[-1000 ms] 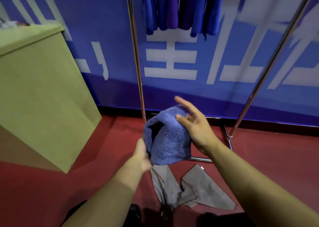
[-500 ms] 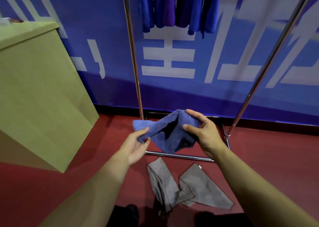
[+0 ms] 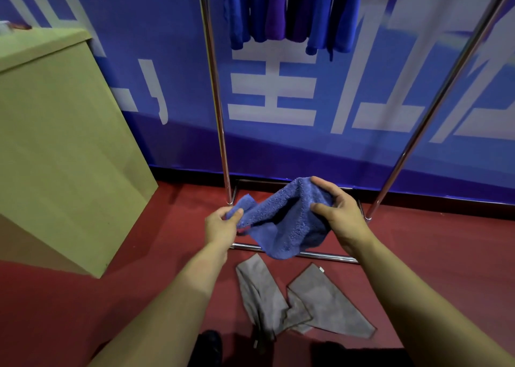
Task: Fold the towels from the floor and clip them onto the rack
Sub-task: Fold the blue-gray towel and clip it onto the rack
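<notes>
I hold a fluffy blue towel [image 3: 287,221] in the air with both hands, above the rack's base. My left hand [image 3: 221,227] pinches its left corner. My right hand [image 3: 341,216] grips its upper right edge, and the middle sags between them. A grey towel [image 3: 298,302] lies crumpled on the red floor below. The metal rack [image 3: 216,96] stands in front of me with two shiny uprights. Several blue and purple towels [image 3: 289,9] hang from its top, where the clips are out of view.
A tan cabinet [image 3: 61,149] stands at the left, close to the rack. A blue banner wall [image 3: 334,101] runs behind the rack. The rack's base bar [image 3: 328,256] crosses the red floor [image 3: 446,255] under the towel. My dark shoes show at the bottom edge.
The blue towel was bunched against my right palm; now my hands have drawn apart and spread it wider. My left hand took hold of its corner.
</notes>
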Tool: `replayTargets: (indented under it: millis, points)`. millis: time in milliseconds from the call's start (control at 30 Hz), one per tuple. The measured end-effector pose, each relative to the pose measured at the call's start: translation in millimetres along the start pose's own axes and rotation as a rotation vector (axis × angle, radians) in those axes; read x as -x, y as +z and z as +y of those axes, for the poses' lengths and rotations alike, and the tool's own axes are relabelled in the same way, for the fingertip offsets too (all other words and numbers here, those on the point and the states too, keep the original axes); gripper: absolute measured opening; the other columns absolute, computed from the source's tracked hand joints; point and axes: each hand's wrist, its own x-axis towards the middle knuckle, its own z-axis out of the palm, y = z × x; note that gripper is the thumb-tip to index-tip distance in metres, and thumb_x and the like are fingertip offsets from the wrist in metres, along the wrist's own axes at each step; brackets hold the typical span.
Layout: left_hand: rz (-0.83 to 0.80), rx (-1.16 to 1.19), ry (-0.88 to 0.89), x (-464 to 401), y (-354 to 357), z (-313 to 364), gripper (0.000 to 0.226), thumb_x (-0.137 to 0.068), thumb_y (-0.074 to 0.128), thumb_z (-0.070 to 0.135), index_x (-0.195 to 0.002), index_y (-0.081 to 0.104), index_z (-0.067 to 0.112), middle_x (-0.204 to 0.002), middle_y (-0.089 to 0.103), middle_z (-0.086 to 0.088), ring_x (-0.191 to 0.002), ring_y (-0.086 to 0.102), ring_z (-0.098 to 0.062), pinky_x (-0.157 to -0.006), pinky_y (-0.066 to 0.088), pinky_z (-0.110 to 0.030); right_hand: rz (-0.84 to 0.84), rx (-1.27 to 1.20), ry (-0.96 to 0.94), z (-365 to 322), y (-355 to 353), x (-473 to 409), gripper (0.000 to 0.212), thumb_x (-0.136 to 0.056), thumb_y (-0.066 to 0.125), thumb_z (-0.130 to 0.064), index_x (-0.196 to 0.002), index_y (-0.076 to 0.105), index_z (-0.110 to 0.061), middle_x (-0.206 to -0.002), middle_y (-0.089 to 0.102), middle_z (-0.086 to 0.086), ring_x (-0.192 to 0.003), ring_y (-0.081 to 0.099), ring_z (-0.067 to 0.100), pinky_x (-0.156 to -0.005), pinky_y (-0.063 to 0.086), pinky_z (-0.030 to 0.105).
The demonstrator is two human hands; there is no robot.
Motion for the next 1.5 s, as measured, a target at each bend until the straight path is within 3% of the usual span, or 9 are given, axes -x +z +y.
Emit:
replayTargets:
  millis: [133, 300, 467, 600, 700, 867, 1067, 1167, 1500]
  points:
    - [0.082, -0.148, 0.153, 2, -7, 4, 0.014, -0.098, 0.059, 0.016, -0.089, 0.063, 0.006, -0.079, 0.061, -0.004, -0.071, 0.050, -0.015, -0.060, 0.041, -0.018, 0.004, 0.083, 0.008, 7, -1, -1, 0.060, -0.077, 0.066, 0.010, -0.122, 0.068, -0.030, -0.123, 0.069, -0.008, -0.115, 0.064, 0.012, -0.102, 0.051, 0.036]
    - [0.087, -0.234, 0.183, 4, -10, 6, 0.021, -0.106, 0.042, 0.026, -0.104, 0.052, 0.007, -0.088, 0.056, -0.004, -0.080, 0.049, -0.019, -0.065, 0.040, -0.025, -0.014, 0.112, 0.026, 12, -4, -2, 0.061, -0.074, 0.063, 0.007, -0.121, 0.068, -0.030, -0.121, 0.070, -0.010, -0.114, 0.065, 0.011, -0.106, 0.049, 0.042]
    - [-0.017, 0.044, -0.136, 5, -7, 13, 0.048, -0.086, 0.066, 0.050, -0.122, 0.036, 0.038, -0.108, 0.061, -0.005, -0.096, 0.061, -0.024, -0.088, 0.053, -0.042, 0.005, 0.133, 0.029, 16, -9, -6, 0.056, -0.078, 0.072, 0.003, -0.124, 0.067, -0.028, -0.123, 0.068, -0.010, -0.115, 0.064, 0.011, -0.105, 0.049, 0.041]
    - [-0.326, 0.395, -0.272, 9, -8, 22, 0.067, -0.084, 0.063, -0.012, -0.131, 0.041, 0.031, -0.112, 0.063, -0.023, -0.095, 0.063, -0.033, -0.093, 0.052, -0.051, 0.071, 0.138, 0.045, 19, -14, -6, 0.046, -0.078, 0.076, 0.003, -0.116, 0.070, -0.022, -0.115, 0.072, -0.005, -0.108, 0.068, 0.013, -0.100, 0.053, 0.039]
    - [-0.425, 0.281, -0.211, 16, -7, 27, 0.054, -0.082, 0.055, -0.025, -0.119, 0.062, 0.014, -0.112, 0.064, -0.025, -0.099, 0.064, -0.031, -0.099, 0.051, -0.045, 0.114, 0.163, 0.038, 16, -18, -5, 0.036, -0.078, 0.077, 0.001, -0.103, 0.074, -0.024, -0.105, 0.074, -0.008, -0.099, 0.070, 0.009, -0.092, 0.054, 0.030]
    - [-0.291, 0.055, -0.078, 6, -13, 19, 0.027, -0.088, 0.063, -0.011, -0.096, 0.076, 0.012, -0.101, 0.076, -0.009, -0.095, 0.070, -0.019, -0.084, 0.057, -0.026, 0.137, 0.143, 0.049, 14, -23, -4, 0.025, -0.082, 0.074, 0.002, -0.092, 0.076, -0.021, -0.092, 0.076, -0.005, -0.081, 0.068, 0.006, -0.088, 0.055, 0.030]
    - [-0.191, -0.045, 0.074, 0, -15, 14, 0.025, -0.092, 0.065, 0.000, -0.100, 0.073, 0.022, -0.103, 0.075, -0.002, -0.091, 0.068, -0.014, -0.076, 0.055, -0.020, 0.134, 0.148, 0.080, 16, -26, -4, 0.019, -0.084, 0.072, 0.000, -0.099, 0.078, -0.011, -0.097, 0.076, 0.002, -0.086, 0.068, 0.011, -0.091, 0.055, 0.031]
    - [-0.180, -0.089, 0.119, -4, -19, 14, 0.038, -0.087, 0.070, 0.002, -0.107, 0.064, 0.034, -0.112, 0.070, 0.003, -0.100, 0.066, -0.015, -0.088, 0.054, -0.031, 0.111, 0.173, 0.119, 18, -29, -6, 0.033, -0.083, 0.065, 0.006, -0.104, 0.077, -0.017, -0.101, 0.075, 0.000, -0.085, 0.066, 0.010, -0.088, 0.055, 0.032]
    - [-0.063, 0.007, 0.163, -4, -28, 27, 0.017, -0.086, 0.074, 0.004, -0.101, 0.074, 0.011, -0.090, 0.076, 0.002, -0.078, 0.070, -0.005, -0.073, 0.053, -0.018, 0.215, 0.142, 0.046, 16, -37, -6, 0.020, -0.085, 0.074, -0.004, -0.103, 0.074, -0.012, -0.093, 0.074, -0.003, -0.073, 0.066, -0.006, -0.070, 0.051, 0.009]
